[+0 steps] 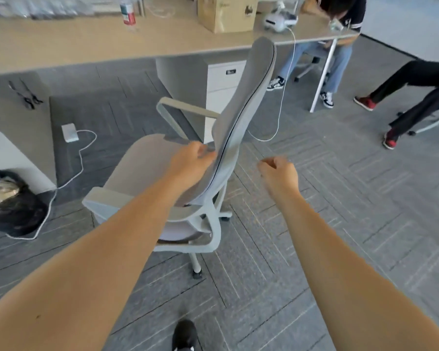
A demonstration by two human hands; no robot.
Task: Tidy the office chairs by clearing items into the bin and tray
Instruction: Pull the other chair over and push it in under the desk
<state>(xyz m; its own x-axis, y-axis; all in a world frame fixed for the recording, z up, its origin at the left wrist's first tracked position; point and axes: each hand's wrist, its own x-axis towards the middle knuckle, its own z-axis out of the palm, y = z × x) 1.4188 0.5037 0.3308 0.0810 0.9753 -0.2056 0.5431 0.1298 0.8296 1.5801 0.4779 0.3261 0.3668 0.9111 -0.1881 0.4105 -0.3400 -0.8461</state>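
— Gripping the backrest, is it? Where is that left hand (191, 162)?

— On the lower edge of the grey office chair (177, 171), where backrest meets seat. Its fingers wrap around the backrest's edge, so their tips are hidden behind the fabric.

— And the right hand (279, 173)?

— Curled into a loose fist in the air just right of the backrest, touching nothing. It is blurred; I cannot tell whether anything small sits inside it.

— Anything lying on the seat?

— What shows of the seat looks bare, but the left forearm covers its near part. The chair stands on the grey carpet (314, 236) in front of the long wooden desk (61, 44), turned side-on, one caster visible beneath it.

— The bin?

— At the far left edge, a bin lined with a black bag (13, 206), cut off by the frame, with crumpled pale stuff inside that I cannot identify. A white cable (79, 158) runs from a small white box (69, 133) on the floor past it.

— On the desk?

— A bottle with a red label (128, 11), its top cut off, a cardboard box (226, 12), and a white device (279, 21), too blurred to name. Two seated people at upper right show only partly: one in jeans (340, 62), one in black trousers (413, 82). A black shoe (185, 335) is at the bottom edge.
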